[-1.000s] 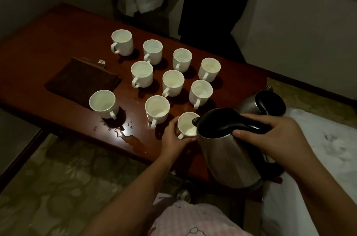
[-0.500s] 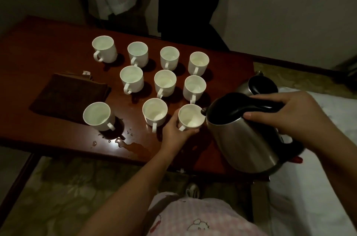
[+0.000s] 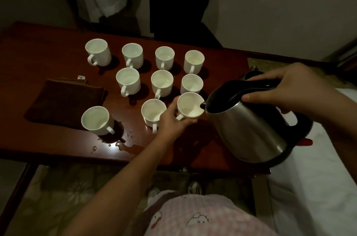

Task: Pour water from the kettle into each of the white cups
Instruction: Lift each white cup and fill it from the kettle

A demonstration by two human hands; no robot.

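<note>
We look down on a dark red wooden surface (image 3: 38, 46) holding ten white cups in dim light. Our left hand (image 3: 172, 122) wraps its fingers (image 3: 190, 121) around the near side of the held cup (image 3: 190, 105), the nearest one on the right, with the thumb at its far left rim. Our right hand (image 3: 289, 89) grips the black handle of the steel kettle (image 3: 249, 127), fingers curled over the top and the thumb pressed at the handle's front. The kettle is tilted toward the left, its dark spout touching or just over the right rim of the held cup; we cannot tell whether water is flowing. Just left of the held cup stands a second near cup (image 3: 153, 112), and further left a lone cup (image 3: 96, 120) with its handle pointing right. Behind them sit a row of three and a back row of four. A folded brown cloth (image 3: 65, 100) lies at the left. A water spill (image 3: 123, 144) with scattered droplets glistens near the front edge, beside the lone cup.
</note>
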